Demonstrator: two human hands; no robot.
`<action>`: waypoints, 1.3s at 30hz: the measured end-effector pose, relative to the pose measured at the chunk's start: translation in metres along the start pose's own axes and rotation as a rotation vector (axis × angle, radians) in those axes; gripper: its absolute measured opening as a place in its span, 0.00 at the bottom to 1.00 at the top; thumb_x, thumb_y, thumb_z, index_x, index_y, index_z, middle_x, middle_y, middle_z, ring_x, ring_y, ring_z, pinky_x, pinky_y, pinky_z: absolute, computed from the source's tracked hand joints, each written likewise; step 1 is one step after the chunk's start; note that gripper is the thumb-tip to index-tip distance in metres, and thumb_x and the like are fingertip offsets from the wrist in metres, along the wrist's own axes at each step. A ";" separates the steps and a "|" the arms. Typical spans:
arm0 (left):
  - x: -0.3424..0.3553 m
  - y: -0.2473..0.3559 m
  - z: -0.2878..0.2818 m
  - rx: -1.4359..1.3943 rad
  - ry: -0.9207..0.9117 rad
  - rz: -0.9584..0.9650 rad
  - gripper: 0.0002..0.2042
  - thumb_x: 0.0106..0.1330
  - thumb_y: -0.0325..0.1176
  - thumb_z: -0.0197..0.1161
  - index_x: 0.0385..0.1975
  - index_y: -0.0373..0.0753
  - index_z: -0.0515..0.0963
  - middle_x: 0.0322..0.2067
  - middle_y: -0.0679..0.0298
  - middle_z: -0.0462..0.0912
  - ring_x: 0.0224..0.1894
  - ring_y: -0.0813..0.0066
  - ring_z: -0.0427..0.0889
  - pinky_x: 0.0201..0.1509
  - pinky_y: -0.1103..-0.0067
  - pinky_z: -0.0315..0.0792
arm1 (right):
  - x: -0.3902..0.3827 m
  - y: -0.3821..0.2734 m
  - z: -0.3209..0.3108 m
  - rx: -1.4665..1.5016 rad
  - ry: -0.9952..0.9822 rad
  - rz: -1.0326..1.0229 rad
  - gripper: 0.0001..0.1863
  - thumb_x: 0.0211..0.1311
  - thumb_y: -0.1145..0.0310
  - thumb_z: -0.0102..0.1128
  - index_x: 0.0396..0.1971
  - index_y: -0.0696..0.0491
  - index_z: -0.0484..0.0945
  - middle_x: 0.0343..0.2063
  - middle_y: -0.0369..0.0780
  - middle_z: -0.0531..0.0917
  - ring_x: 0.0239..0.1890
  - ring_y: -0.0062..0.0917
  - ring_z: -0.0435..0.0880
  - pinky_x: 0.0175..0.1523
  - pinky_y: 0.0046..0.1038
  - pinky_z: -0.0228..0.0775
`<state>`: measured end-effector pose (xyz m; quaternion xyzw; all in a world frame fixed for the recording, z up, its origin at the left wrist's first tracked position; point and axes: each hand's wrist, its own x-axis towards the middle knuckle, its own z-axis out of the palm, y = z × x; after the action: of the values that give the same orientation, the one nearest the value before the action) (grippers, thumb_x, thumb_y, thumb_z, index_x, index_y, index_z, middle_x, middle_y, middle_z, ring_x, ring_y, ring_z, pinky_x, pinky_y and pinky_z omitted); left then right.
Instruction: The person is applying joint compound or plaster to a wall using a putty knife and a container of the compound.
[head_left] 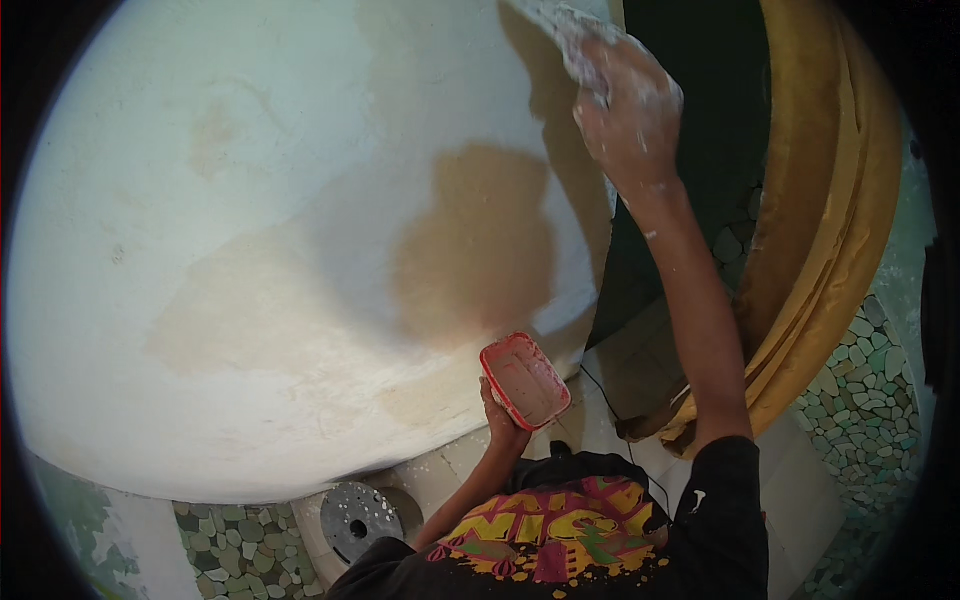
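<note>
My left hand (505,425) is closed round the side of a small red plastic tub (523,382), held low near the wall. A pale paint-like mass lies in the tub, and its rim is smeared. High up at the wall's right edge is my right hand (625,95), its fingers bent and coated with white smears. It grips a white-smeared thing (545,14) that points up and left to the wall; its kind cannot be made out. The pale wall (300,130) carries uneven tan and whitish patches, and my shadow falls on it.
A mustard-yellow curtain (815,200) hangs right of a dark doorway (715,90). A grey disc with a central hole (360,523) stands by the wall's foot. A thin black cable (605,395) runs over the white-spattered tiles (440,470). Pebble-pattern flooring (860,390) shows at right.
</note>
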<state>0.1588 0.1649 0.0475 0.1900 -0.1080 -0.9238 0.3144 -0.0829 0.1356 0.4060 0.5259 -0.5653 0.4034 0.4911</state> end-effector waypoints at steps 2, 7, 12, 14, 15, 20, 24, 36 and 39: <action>-0.001 -0.002 -0.001 -0.003 -0.013 0.049 0.33 0.69 0.62 0.40 0.65 0.44 0.61 0.60 0.59 0.69 0.61 0.58 0.69 0.66 0.58 0.63 | 0.005 -0.022 0.012 -0.144 0.024 0.050 0.19 0.41 0.71 0.66 0.39 0.48 0.84 0.43 0.41 0.83 0.41 0.35 0.83 0.44 0.36 0.77; 0.003 -0.003 -0.011 -0.017 0.022 0.045 0.33 0.69 0.62 0.41 0.65 0.45 0.62 0.61 0.60 0.69 0.61 0.59 0.69 0.66 0.59 0.63 | -0.029 -0.090 0.009 0.077 -0.248 -0.002 0.21 0.42 0.71 0.66 0.42 0.45 0.83 0.46 0.38 0.82 0.45 0.32 0.82 0.47 0.35 0.76; 0.003 0.002 -0.013 0.001 0.031 0.004 0.33 0.68 0.63 0.42 0.65 0.46 0.62 0.61 0.61 0.69 0.61 0.59 0.69 0.66 0.58 0.62 | -0.031 -0.065 0.004 0.204 -0.296 -0.083 0.23 0.43 0.70 0.64 0.45 0.42 0.82 0.48 0.34 0.81 0.44 0.30 0.82 0.49 0.36 0.75; 0.005 0.000 -0.009 0.012 0.013 0.048 0.33 0.67 0.64 0.43 0.64 0.46 0.62 0.61 0.61 0.69 0.61 0.58 0.69 0.65 0.57 0.63 | -0.012 -0.043 0.002 0.090 -0.036 -0.024 0.22 0.44 0.70 0.64 0.44 0.42 0.82 0.48 0.33 0.82 0.42 0.28 0.83 0.49 0.36 0.76; 0.004 -0.001 -0.006 0.013 0.011 0.046 0.33 0.67 0.64 0.43 0.64 0.46 0.62 0.61 0.61 0.69 0.61 0.58 0.69 0.65 0.57 0.63 | -0.003 -0.040 0.005 0.088 -0.035 -0.024 0.22 0.44 0.70 0.64 0.44 0.42 0.82 0.48 0.33 0.82 0.42 0.28 0.83 0.49 0.36 0.76; 0.000 -0.001 -0.002 -0.016 -0.007 0.030 0.31 0.71 0.61 0.38 0.65 0.45 0.60 0.61 0.59 0.68 0.62 0.58 0.69 0.66 0.59 0.63 | -0.016 -0.086 0.026 0.008 -0.060 0.074 0.19 0.43 0.69 0.66 0.40 0.41 0.84 0.44 0.37 0.83 0.43 0.34 0.83 0.47 0.39 0.76; -0.003 0.001 -0.007 -0.021 0.052 0.042 0.33 0.68 0.63 0.43 0.64 0.45 0.62 0.61 0.60 0.69 0.61 0.59 0.69 0.65 0.57 0.63 | -0.023 -0.109 0.011 0.234 -0.329 0.046 0.18 0.44 0.72 0.66 0.40 0.44 0.84 0.44 0.38 0.83 0.46 0.34 0.82 0.48 0.38 0.75; -0.011 -0.001 0.023 -0.009 0.021 0.067 0.32 0.69 0.62 0.42 0.64 0.46 0.62 0.60 0.61 0.69 0.61 0.59 0.70 0.65 0.58 0.64 | -0.013 -0.113 0.007 0.131 -0.068 0.014 0.10 0.51 0.63 0.67 0.36 0.40 0.85 0.44 0.37 0.82 0.45 0.32 0.83 0.47 0.39 0.75; -0.006 0.000 0.016 -0.039 -0.018 0.068 0.32 0.69 0.62 0.42 0.65 0.46 0.62 0.60 0.61 0.69 0.61 0.60 0.70 0.65 0.58 0.64 | -0.028 -0.120 0.005 0.075 -0.175 -0.164 0.12 0.51 0.64 0.66 0.37 0.37 0.84 0.43 0.37 0.82 0.45 0.32 0.83 0.47 0.41 0.75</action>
<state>0.1570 0.1698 0.0636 0.1715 -0.0992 -0.9162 0.3483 0.0342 0.1214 0.3704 0.6213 -0.5457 0.3353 0.4514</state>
